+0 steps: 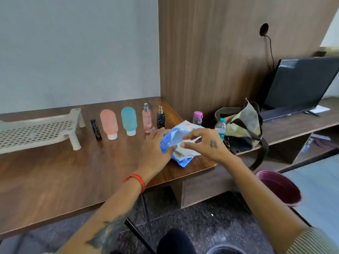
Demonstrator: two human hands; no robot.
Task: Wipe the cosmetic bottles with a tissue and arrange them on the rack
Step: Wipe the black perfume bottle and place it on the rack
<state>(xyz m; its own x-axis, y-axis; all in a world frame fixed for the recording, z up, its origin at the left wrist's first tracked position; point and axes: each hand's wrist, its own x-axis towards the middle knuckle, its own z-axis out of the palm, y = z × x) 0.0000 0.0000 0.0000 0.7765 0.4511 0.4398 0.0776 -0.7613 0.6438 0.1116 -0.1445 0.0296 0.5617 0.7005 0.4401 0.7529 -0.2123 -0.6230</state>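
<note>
A crumpled white tissue (187, 147) sticks out of a blue plastic wipes packet (176, 142) on the brown wooden surface (55, 173). The right hand (203, 143) pinches the tissue; the left hand (156, 145) grips the packet's edge, near five upright cosmetic bottles (129, 121).

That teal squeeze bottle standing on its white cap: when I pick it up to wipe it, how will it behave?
The teal bottle stands inverted on a cap narrower than its body, so a sideways nudge would probably tip it. Its rounded, matte body looks like soft silicone, likely to give under the fingers and not slip. Once lying down, it may roll.
</note>
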